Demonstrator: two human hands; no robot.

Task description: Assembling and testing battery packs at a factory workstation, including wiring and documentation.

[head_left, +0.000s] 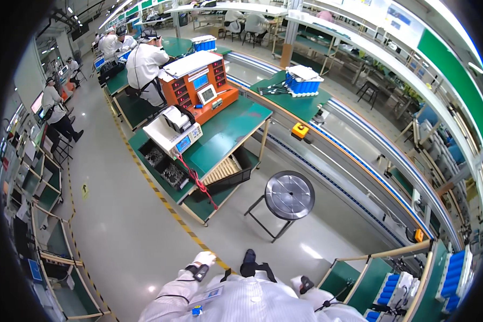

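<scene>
My left hand [204, 258], in a white glove, hangs at my left side above the floor by the yellow-and-black line. A dark device is strapped round its wrist. The fingers are too small and blurred to tell their pose, and I see nothing held. My right hand [297, 283] is low at my right side, mostly hidden by the sleeve and a dark wrist device [306, 284]; its fingers do not show. Neither hand touches a bench. A round dark stool [290, 195] stands ahead of me. Right of my right arm is a green-topped rack [339, 277].
Ahead, a green workbench [228, 131] bears an orange test cabinet [203, 80] and a white machine [173, 130] with red cables. A conveyor [354, 174] runs along the right. Blue battery packs [390, 290] sit on the right rack. Shelving [51, 236] lines the left; a co-worker [145, 67] stands ahead.
</scene>
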